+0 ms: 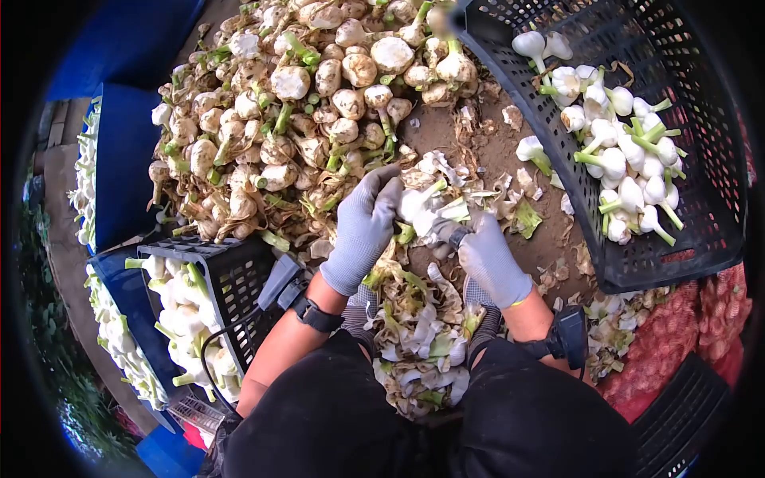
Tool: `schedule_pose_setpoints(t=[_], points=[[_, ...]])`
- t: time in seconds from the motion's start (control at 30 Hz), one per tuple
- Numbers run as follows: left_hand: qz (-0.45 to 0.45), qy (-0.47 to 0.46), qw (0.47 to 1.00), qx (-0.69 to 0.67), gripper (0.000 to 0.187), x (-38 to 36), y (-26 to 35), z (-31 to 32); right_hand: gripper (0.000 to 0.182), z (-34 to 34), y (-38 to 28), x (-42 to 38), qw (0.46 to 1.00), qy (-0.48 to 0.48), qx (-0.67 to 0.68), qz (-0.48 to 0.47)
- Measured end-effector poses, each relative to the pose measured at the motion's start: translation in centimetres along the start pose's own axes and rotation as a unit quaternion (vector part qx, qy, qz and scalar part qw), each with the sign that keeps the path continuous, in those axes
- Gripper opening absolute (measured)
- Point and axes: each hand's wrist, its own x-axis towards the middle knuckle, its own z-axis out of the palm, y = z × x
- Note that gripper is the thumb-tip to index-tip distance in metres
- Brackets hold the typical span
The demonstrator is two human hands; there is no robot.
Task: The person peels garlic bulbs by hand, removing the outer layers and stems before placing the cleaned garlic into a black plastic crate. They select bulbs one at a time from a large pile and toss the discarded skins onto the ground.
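Note:
My left hand [365, 227], in a pale grey glove, is closed round a white garlic bulb [413, 204] with a short green stem. My right hand [488, 256], gloved the same way, is closed close beside the bulb. A small dark object [458, 236] shows at its fingers, too little visible to name. A strip of pale green peel [455, 210] lies between the two hands. Beyond them is a large heap of untrimmed garlic [275, 119] with brownish skins. Below them, between my legs, is a pile of loose peelings [422, 334].
A black crate [518, 119] at the right holds peeled white garlic bulbs [613, 159]. Another crate [247, 279] at the left is full of white bulbs, near blue containers [123, 167]. Red mesh sacks [657, 342] lie at the lower right. One loose bulb [532, 151] rests on the soil.

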Motion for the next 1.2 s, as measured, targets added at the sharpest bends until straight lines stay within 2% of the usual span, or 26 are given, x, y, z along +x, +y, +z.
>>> schedule_pose_setpoints(t=[0.03, 0.07, 0.1, 0.13, 0.17, 0.2, 0.23, 0.27, 0.3, 0.37, 0.43, 0.5, 0.53, 0.57, 0.63, 0.7, 0.73, 0.77, 0.83, 0.9, 0.97, 1.0, 1.03, 1.1, 1.17, 1.2], points=[[0.03, 0.016, 0.999, 0.01, 0.038, 0.1, 0.5, 0.2, 0.029, 0.2, -0.2, -0.2, 1.0, -0.01, -0.006, -0.004], [0.106, -0.028, 0.988, 0.104, 0.037, -0.2, 1.2, 0.2, 0.021, -0.3, 1.8, 0.6, 0.987, 0.015, -0.1, -0.126], [0.182, -0.073, 0.961, 0.197, 0.036, -0.5, 1.9, 0.0, 0.021, -0.5, 1.6, 0.5, 0.987, 0.017, -0.1, -0.125], [0.159, -0.101, 0.944, 0.271, 0.035, -0.4, 2.3, -0.2, 0.024, -0.5, 1.2, 0.4, 0.977, -0.002, -0.169, -0.127], [0.159, -0.102, 0.944, 0.272, 0.035, -0.3, 1.8, -0.6, 0.027, -0.6, 1.1, 0.3, 0.963, -0.022, -0.238, -0.128], [0.052, -0.142, 0.968, 0.2, 0.032, 0.2, 1.4, -1.0, 0.022, -0.3, 1.0, 0.5, 0.896, 0.032, -0.414, -0.159], [-0.055, -0.179, 0.975, 0.123, 0.03, 0.4, 1.1, -1.1, 0.022, -0.5, 0.3, 0.5, 0.896, 0.032, -0.414, -0.159], [-0.173, -0.183, 0.962, -0.107, 0.029, -0.1, 0.9, -1.2, 0.021, -1.0, -0.8, 0.5, 0.84, 0.088, -0.518, -0.136], [-0.174, -0.184, 0.961, -0.108, 0.029, -0.6, 0.8, -0.8, 0.02, -1.0, -1.9, 0.4, 0.77, 0.141, -0.613, -0.11], [-0.119, -0.192, 0.913, -0.341, 0.03, -1.1, 0.8, -0.3, 0.019, -1.9, -1.0, 0.5, 0.763, 0.163, -0.605, -0.16], [-0.093, -0.197, 0.909, -0.355, 0.036, -1.0, 0.3, -0.4, 0.019, -1.5, -0.9, -0.7, 0.768, 0.004, -0.637, -0.063], [-0.075, -0.135, 0.888, -0.433, 0.039, -0.4, 0.1, -1.0, 0.023, -0.6, 1.4, -2.0, 0.748, -0.207, -0.63, 0.022], [-0.056, -0.11, 0.896, -0.427, 0.041, -0.2, -0.7, -1.2, 0.016, -0.5, 2.2, -3.0, 0.784, -0.321, -0.531, -0.035], [-0.075, -0.076, 0.889, -0.445, 0.036, 0.0, -1.3, -1.4, 0.016, -0.7, 2.2, -3.1, 0.784, -0.324, -0.528, -0.035], [-0.097, -0.063, 0.907, -0.405, 0.032, 0.1, -1.8, -1.4, 0.016, -0.3, -1.4, -2.8, 0.888, -0.16, -0.43, -0.035], [-0.058, -0.025, 0.974, -0.219, 0.032, -0.6, -1.6, -0.6, 0.022, -0.5, -2.0, -1.3, 0.886, 0.061, -0.426, -0.172], [-0.034, -0.031, 0.985, -0.167, 0.03, -0.7, -1.0, -0.4, 0.034, -0.3, -2.9, -0.8, 0.886, 0.084, -0.411, -0.196], [-0.01, -0.036, 0.993, -0.113, 0.028, -1.0, -0.3, -0.1, 0.034, 0.1, -3.2, -0.4, 0.885, 0.088, -0.413, -0.195], [0.001, -0.027, 0.994, -0.105, 0.025, -0.9, 0.0, 0.2, 0.023, 1.1, -3.5, 0.3, 0.736, 0.095, -0.618, -0.259], [0.046, -0.033, 0.998, 0.037, 0.023, -0.9, -0.2, -0.5, 0.022, 1.4, -3.3, 0.7, 0.731, 0.104, -0.616, -0.274], [0.082, -0.049, 0.99, 0.104, 0.021, -1.2, 0.4, -1.0, 0.02, 0.7, -3.7, 0.8, 0.775, 0.125, -0.591, -0.188], [0.049, -0.064, 0.996, -0.039, 0.02, -1.2, 0.2, -1.1, 0.01, -0.5, -2.6, 1.1, 0.776, 0.16, -0.56, -0.243], [0.016, -0.077, 0.98, -0.181, 0.019, -1.1, 0.1, -1.2, 0.01, -1.7, -1.9, 0.9, 0.775, 0.159, -0.561, -0.244], [0.02, -0.09, 0.933, -0.347, 0.024, -0.9, 0.5, -1.0, 0.012, -2.7, -0.7, -0.5, 0.857, -0.011, -0.506, -0.094], [-0.02, -0.047, 0.894, -0.445, 0.027, -0.3, -0.8, -1.2, 0.015, -0.8, 0.2, -3.0, 0.797, -0.152, -0.583, -0.038], [-0.044, -0.019, 0.865, -0.5, 0.03, 0.3, -1.4, -1.3, 0.015, -1.1, 0.4, -3.0, 0.798, -0.154, -0.582, -0.037]])
